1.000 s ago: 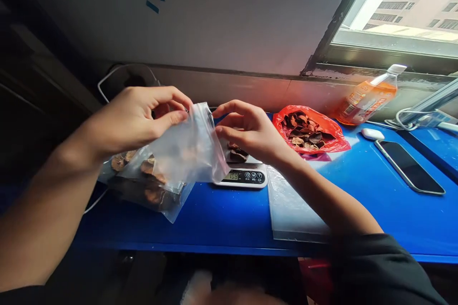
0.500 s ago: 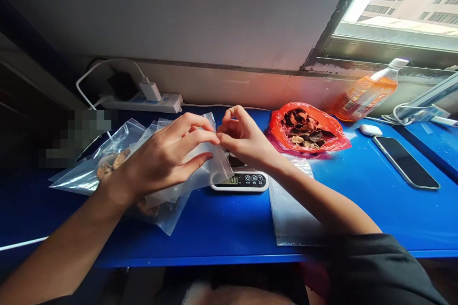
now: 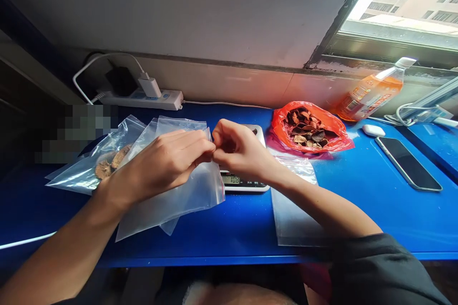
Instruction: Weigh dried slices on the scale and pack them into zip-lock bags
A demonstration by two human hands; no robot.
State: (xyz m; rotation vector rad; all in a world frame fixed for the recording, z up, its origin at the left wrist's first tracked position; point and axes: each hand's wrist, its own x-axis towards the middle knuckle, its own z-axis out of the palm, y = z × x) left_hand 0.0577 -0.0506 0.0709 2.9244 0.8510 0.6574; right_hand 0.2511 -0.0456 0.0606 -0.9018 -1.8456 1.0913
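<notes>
Translucent plastic forms the zip bag (image 3: 171, 209) hanging below the left hand's (image 3: 175, 157) fingers, which pinch its edge, probably to steady it, as the right hand's (image 3: 243, 152) curled fingertips meet them, grip unclear, beside the scale (image 3: 246, 183).

Left hand (image 3: 171, 159) and right hand (image 3: 243, 150) together at a clear bag (image 3: 171, 209) near a scale (image 3: 234, 181)

Daylight from window (image 3: 400, 33), upper right; view outside washed out. Left side dim. Reddish glow on wall (image 3: 229, 19). Soft sheen on plastic bag (image 3: 179, 205). Pixelated patch (image 3: 84, 126), left. Bottom edge blurred.
</notes>
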